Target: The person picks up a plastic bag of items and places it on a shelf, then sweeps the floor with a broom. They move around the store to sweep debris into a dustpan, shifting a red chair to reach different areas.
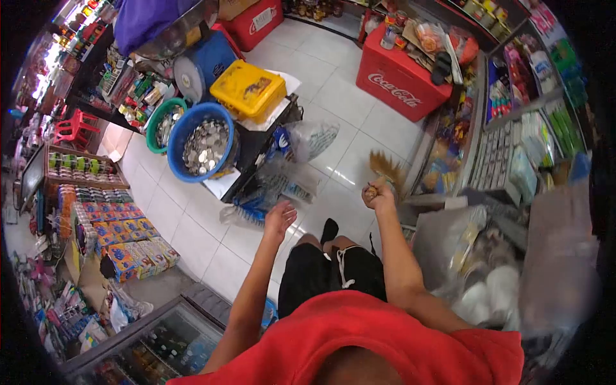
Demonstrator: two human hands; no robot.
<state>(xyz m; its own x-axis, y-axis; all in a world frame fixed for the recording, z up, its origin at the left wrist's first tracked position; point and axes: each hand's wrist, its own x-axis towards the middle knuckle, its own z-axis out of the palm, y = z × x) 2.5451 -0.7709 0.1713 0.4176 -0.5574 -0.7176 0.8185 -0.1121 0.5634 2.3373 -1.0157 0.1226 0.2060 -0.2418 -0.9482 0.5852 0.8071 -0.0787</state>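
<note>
My right hand is closed round the handle of a broom, whose tan bristles fan out just beyond my fist over the tiled floor. My left hand hangs in front of me with its fingers apart and nothing in it. Near its fingertips are clear plastic bags with blue print. Beyond them stands a black table with a yellow case on top. Beside that table, a blue basin and a green basin hold many coins.
A red Coca-Cola cooler stands ahead to the right, with goods on its lid. Stacked boxed goods line the left side. A glass-topped case is at the lower left. Wrapped goods lie close on my right.
</note>
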